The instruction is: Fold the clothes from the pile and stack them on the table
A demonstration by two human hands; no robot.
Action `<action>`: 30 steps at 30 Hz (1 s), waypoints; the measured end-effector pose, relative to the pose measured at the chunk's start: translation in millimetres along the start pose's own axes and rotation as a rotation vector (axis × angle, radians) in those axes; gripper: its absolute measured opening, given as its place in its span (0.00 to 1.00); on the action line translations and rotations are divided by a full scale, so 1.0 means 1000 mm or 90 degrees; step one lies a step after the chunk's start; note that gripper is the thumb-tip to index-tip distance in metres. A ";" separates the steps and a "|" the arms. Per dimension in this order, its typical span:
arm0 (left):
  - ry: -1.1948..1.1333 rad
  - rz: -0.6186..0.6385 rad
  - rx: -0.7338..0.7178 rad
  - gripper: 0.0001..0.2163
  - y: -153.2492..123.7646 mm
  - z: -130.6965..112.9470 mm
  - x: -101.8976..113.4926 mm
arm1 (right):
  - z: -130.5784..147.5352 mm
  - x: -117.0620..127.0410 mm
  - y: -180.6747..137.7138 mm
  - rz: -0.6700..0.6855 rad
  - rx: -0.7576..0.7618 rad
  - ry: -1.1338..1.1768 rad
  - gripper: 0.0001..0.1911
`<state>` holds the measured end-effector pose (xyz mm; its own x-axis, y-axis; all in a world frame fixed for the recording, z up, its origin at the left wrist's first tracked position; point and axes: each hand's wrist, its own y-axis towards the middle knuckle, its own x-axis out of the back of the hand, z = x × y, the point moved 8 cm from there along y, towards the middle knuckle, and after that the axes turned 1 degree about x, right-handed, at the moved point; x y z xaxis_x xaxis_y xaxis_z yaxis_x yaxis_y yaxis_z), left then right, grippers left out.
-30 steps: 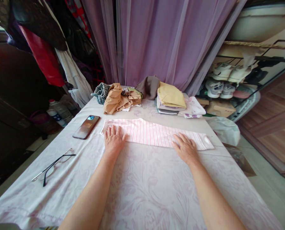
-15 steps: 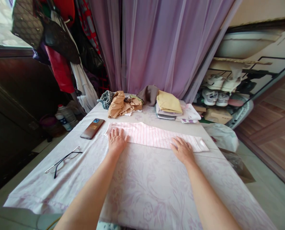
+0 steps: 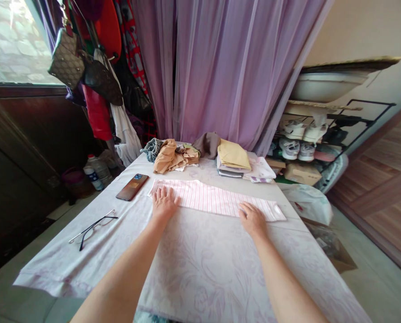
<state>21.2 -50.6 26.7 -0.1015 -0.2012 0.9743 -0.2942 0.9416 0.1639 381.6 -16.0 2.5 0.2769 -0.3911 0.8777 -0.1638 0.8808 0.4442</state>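
Palm-down on the cloth-covered worktop (image 3: 200, 269), the left hand (image 3: 163, 204) rests on the left end of a pink-striped cloth (image 3: 213, 199) folded into a long band across the middle, fingers spread wide. The right hand (image 3: 252, 219) rests near the band's right end, fingers flat and extended, and neither hand grips anything. The step in hand appears to be smoothing the band flat; a further fold would call for pinching one short end and carrying it squarely over the other. Spectacles (image 3: 92, 227) and a phone (image 3: 132, 187) lie toward the left edge, with loose garments (image 3: 173, 154) and a folded stack (image 3: 234, 157) at the far edge.
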 end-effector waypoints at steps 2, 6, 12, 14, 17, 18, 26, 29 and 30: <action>0.002 0.001 0.001 0.27 0.001 0.000 -0.002 | -0.001 0.000 0.000 -0.012 0.003 0.014 0.19; 0.000 -0.010 0.002 0.27 0.002 0.002 -0.005 | -0.004 0.001 -0.002 -0.020 0.001 0.035 0.19; 0.014 0.004 0.003 0.28 0.002 0.004 -0.011 | -0.006 0.006 -0.006 -0.049 0.008 0.087 0.18; 0.021 0.006 0.000 0.28 0.001 0.004 -0.011 | -0.005 0.008 -0.008 -0.054 0.012 0.099 0.18; 0.036 -0.001 -0.016 0.27 0.000 0.003 -0.010 | -0.005 0.009 -0.011 -0.060 0.017 0.112 0.17; 0.039 -0.003 -0.020 0.27 0.000 0.003 -0.010 | -0.006 0.009 -0.011 -0.065 0.019 0.117 0.17; 0.046 0.016 0.008 0.28 0.000 0.008 -0.018 | -0.010 0.009 -0.015 -0.120 0.026 0.145 0.16; 0.045 0.029 0.007 0.28 -0.001 0.007 -0.019 | -0.009 0.009 -0.015 -0.118 0.026 0.151 0.17; 0.044 0.031 0.006 0.28 -0.001 0.007 -0.019 | -0.009 0.010 -0.014 -0.119 0.025 0.153 0.18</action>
<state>16.7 -50.1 6.5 -0.0495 -0.1352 0.9896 -0.2988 0.9474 0.1145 395.4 -29.9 3.1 0.5208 -0.4668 0.7148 -0.1237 0.7871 0.6042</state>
